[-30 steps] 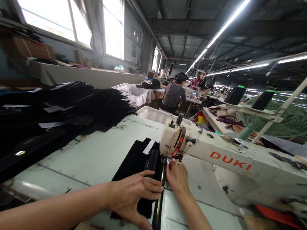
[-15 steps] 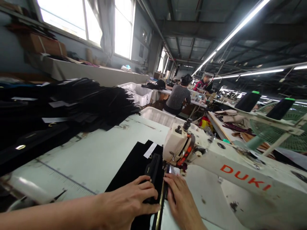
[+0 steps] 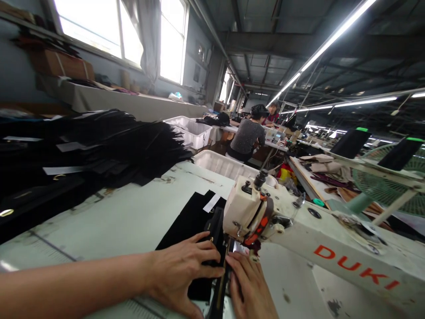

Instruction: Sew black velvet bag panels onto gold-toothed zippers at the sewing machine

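Glaring windows (image 3: pixel 91 29) — dim ceiling (image 3: pixel 252 20)

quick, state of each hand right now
Left hand: open, spread over the black fabric.
Right hand: near the sewing machine; whether it grips anything cannot be told.

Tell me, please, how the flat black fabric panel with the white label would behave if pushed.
The flat black fabric panel would probably bend easily, as it looks thin. It may slide readily, since the pale green tabletop seems smooth. Its raised black strip looks thicker, so perhaps stiffer.
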`<state>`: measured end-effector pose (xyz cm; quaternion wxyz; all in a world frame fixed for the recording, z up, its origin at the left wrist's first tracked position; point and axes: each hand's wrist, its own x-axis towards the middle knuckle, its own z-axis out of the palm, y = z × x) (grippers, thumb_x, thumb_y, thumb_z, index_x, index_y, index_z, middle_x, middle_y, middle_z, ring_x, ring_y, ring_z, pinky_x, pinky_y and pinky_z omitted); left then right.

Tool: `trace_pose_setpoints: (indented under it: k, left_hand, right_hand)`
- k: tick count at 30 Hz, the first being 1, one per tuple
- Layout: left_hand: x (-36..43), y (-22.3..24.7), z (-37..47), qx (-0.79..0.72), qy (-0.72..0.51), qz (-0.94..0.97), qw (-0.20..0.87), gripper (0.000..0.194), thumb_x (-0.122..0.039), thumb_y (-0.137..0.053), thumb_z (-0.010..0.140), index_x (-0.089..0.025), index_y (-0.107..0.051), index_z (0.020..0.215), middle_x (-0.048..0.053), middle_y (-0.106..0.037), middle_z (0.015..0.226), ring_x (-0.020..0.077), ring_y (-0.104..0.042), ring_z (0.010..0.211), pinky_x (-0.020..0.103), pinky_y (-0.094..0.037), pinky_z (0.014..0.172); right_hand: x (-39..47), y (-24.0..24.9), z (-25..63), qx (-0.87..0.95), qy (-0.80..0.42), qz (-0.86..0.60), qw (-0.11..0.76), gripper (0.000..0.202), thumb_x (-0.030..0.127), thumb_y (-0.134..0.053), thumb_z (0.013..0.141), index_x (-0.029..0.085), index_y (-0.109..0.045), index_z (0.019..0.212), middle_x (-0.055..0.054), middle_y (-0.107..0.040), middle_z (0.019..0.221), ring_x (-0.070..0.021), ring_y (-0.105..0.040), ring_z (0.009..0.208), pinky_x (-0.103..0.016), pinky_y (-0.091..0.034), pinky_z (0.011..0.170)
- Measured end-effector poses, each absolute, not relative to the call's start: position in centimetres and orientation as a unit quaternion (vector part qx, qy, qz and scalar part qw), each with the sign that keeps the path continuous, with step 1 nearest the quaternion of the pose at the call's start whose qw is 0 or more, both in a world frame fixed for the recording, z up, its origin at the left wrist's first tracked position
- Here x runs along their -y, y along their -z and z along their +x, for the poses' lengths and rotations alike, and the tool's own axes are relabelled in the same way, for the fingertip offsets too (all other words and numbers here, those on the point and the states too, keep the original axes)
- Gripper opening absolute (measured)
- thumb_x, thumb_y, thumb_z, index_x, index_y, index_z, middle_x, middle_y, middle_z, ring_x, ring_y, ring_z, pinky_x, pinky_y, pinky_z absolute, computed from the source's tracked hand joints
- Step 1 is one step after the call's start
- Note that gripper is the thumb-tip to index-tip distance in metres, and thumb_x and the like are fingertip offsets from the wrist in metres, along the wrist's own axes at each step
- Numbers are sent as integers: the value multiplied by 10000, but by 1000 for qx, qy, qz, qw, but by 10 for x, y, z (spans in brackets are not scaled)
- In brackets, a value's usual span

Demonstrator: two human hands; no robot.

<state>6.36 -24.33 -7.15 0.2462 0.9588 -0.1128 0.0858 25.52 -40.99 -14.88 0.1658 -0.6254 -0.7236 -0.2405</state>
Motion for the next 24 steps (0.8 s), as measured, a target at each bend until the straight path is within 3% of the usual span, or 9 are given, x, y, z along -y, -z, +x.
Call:
trace_pose_setpoints:
  k: [7,12,17,24]
  left_hand:
    - [232,80,74,115,-101,966,206,774,-646,-705,772,-258,-504,1411,102,-586,1297,306,-539,1210,510,-173,1195]
    - [240,84,68,120,-109,968,192,686,-584,-720,784,-216,-562,1341,108,-601,1249,299,-575,1128,447,-335,1129]
    - [242,82,68,110,-119,965,207,641,-562,-729,779,-221,-587,1304,106,-612,1240,309,-589,1107,434,-415,1062]
    - [235,86,76,106,-130,967,194,749,-603,-718,767,-184,-549,1365,143,-575,1314,333,-567,1173,443,-387,1104]
  right_hand:
    - [413,135,251,718,261,-607,218,383,60,-469,822,185,-585,1165,-76,-703,1127,-232,-685,1013,-391,-579,852]
    - [414,117,240,742,237,-571,259,403,33,-427,769,206,-596,1092,-38,-733,998,-198,-699,963,-339,-577,837]
    - [414,128,239,733,215,-601,237,414,41,-446,785,182,-575,1152,-62,-719,1051,-216,-685,1014,-382,-576,898]
    - [414,150,250,718,242,-623,196,501,65,-467,796,123,-534,1289,-109,-677,1203,-262,-651,1116,-422,-595,886]
